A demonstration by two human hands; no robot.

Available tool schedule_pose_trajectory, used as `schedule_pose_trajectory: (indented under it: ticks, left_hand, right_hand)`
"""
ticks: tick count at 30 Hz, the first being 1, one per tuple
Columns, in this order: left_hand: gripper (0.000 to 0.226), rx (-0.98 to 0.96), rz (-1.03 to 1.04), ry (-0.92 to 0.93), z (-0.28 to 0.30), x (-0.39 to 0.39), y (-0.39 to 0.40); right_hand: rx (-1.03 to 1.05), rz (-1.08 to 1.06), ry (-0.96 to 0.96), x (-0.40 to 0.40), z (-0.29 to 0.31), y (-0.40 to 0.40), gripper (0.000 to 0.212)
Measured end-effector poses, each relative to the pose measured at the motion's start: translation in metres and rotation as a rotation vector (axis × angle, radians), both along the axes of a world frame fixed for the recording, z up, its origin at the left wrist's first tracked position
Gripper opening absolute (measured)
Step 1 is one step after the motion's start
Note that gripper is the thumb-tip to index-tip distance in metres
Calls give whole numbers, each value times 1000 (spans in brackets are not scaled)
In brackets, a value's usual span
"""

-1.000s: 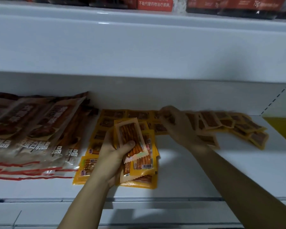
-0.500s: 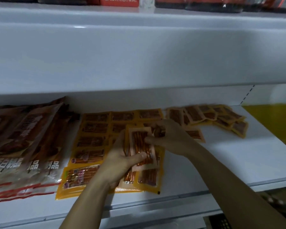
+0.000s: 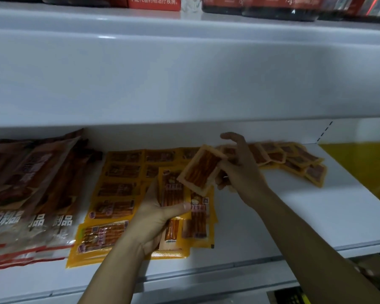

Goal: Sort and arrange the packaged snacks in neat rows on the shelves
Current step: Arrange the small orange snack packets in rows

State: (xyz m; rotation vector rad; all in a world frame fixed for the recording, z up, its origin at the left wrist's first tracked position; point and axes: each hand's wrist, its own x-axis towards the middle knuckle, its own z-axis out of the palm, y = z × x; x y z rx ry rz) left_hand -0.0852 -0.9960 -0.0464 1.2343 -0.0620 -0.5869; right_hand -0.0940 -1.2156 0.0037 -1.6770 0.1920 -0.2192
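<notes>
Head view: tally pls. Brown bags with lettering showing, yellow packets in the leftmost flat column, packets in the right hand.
Brown bags, lettering showing: 3
Yellow packets, leftmost column, tops showing: 5
Packet in right hand: 1
Total: 9

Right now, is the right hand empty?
No: the right hand pinches a small orange packet, tilted, above the shelf, while the left hand grips a stack of packets.
</notes>
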Motion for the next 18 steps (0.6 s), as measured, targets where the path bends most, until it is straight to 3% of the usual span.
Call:
schedule_pose_trajectory:
  ticks: [3, 5, 7, 11, 14, 18]
  left_hand:
    - [89, -21, 7, 31, 2, 1, 5]
    - [85, -37, 34, 47, 4, 2, 9]
    - [87, -50, 59, 38, 7, 3, 13]
    - [85, -70, 90, 16, 13, 2, 18]
    - [84, -75, 129, 24, 13, -1, 24]
    - [87, -81, 176, 24, 12, -2, 36]
  right_hand:
    - [56, 54, -9, 0, 0, -2, 30]
    - [146, 68, 4, 0, -1, -4, 36]
    - [63, 82, -38, 1, -2, -9, 36]
    - [-213, -76, -73, 14, -6, -24, 5]
    - [-181, -173, -6, 29, -6, -31, 10]
    - [-171, -109, 37, 38, 2, -34, 13]
